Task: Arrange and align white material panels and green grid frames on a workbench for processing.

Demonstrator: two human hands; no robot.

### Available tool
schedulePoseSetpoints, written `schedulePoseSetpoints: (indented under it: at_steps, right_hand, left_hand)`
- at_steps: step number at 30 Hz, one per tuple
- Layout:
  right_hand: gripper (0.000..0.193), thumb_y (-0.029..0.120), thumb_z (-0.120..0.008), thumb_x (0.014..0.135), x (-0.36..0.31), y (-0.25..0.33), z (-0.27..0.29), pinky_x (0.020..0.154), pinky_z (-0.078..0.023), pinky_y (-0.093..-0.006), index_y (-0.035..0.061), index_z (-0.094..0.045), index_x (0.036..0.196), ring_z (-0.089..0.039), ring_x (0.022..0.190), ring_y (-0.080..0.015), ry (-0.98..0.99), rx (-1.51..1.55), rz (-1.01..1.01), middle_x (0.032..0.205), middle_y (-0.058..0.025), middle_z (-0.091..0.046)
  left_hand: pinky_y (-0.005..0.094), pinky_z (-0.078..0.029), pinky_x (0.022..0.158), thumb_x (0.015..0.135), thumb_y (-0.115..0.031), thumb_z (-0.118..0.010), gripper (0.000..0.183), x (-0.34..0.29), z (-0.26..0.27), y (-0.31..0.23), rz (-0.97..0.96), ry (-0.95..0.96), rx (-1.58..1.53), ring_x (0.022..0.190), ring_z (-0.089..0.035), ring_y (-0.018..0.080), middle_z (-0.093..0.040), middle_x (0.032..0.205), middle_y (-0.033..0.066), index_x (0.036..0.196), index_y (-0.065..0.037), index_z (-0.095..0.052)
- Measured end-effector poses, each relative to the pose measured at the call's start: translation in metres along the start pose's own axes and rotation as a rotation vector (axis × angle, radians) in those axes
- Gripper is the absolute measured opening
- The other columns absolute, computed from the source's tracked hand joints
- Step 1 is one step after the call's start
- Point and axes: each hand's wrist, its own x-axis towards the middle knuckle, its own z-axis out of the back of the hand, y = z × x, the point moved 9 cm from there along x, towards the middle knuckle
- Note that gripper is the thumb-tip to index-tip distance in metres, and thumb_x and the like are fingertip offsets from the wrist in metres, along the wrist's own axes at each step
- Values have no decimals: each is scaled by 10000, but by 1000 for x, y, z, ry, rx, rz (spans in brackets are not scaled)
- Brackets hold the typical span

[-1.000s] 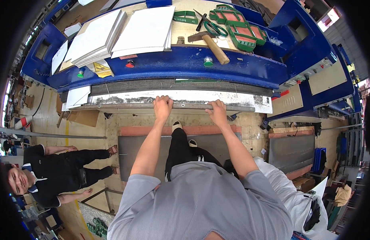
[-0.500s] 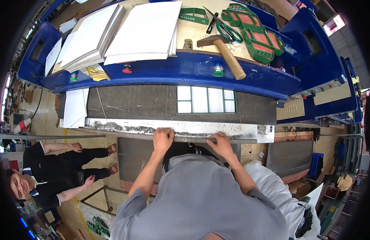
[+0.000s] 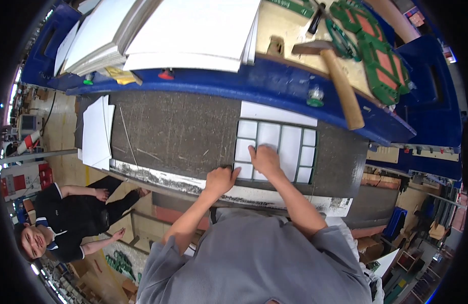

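Observation:
A rectangular grid frame of green strips (image 3: 299, 152), white inside its compartments, lies on the dark work surface (image 3: 168, 126). My right hand (image 3: 266, 161) reaches over its left half, with thumb and bent fingers closed around a green strip; the exact grip is partly hidden. My left hand (image 3: 221, 181) rests beside the frame's near left corner, thumb apart from its curled fingers. Behind the frame shows a white sheet (image 3: 279, 112), its near part covered. A worn white strip (image 3: 163, 175) runs along the surface's near edge, beneath my forearms.
Beyond a blue ledge (image 3: 203, 83) stand stacked white sheets (image 3: 193, 35), a hammer (image 3: 340, 81), green scissors (image 3: 343, 40) and green-and-red tooling (image 3: 378, 55). Loose white sheets (image 3: 96, 134) lie at left. Another person (image 3: 74, 213) is at lower left. Round buttons (image 3: 315, 95) stick out from the ledge.
Both hands have left the near edge strip; the right reached forward onto the grid frame, the left moved to its near corner. The frame sits nearer, with a white sheet now showing behind it.

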Motion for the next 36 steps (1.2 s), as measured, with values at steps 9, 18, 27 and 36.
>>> schedulePoseSetpoints:
  at_steps: [9, 18, 27, 36]
  right_hand:
    - [532, 243, -384, 973, 9, 3, -1, 581, -541, -381, -6, -605, 559, -580, 386, -240, 216, 183, 62, 469, -105, -586]
    - [410, 276, -481, 931, -51, -4, 99, 583, -489, -451, -24, -563, 665, -590, 580, -403, -184, 328, 232, 643, -243, -578]
    - [375, 255, -496, 973, -41, -10, 69, 592, -486, -306, -24, -590, 741, -624, 617, -162, 62, 651, 177, 648, -84, -619]
    - [233, 163, -507, 948, -35, -10, 30, 685, -465, -277, -25, -522, 811, -614, 786, -164, 181, 1004, 187, 829, -81, -560]
  left_hand:
    - [453, -532, 525, 961, -369, -452, 531, 9, 4, -11, -56, -244, 160, 549, -650, 353, -615, 571, 197, 605, -38, -666]
    - [456, -501, 489, 909, -328, -531, 435, -68, 108, -122, -193, -279, -17, 505, -616, 367, -595, 557, 211, 605, -36, -641]
    - [320, -521, 732, 1001, -543, -280, 657, 24, 41, -16, 101, 53, -1358, 861, -655, 200, -673, 949, 113, 1081, 31, -589]
    - [199, -410, 552, 928, -144, -626, 168, 47, -27, -14, -2, 78, -1248, 623, -503, 27, -614, 733, -51, 1038, -18, -612]
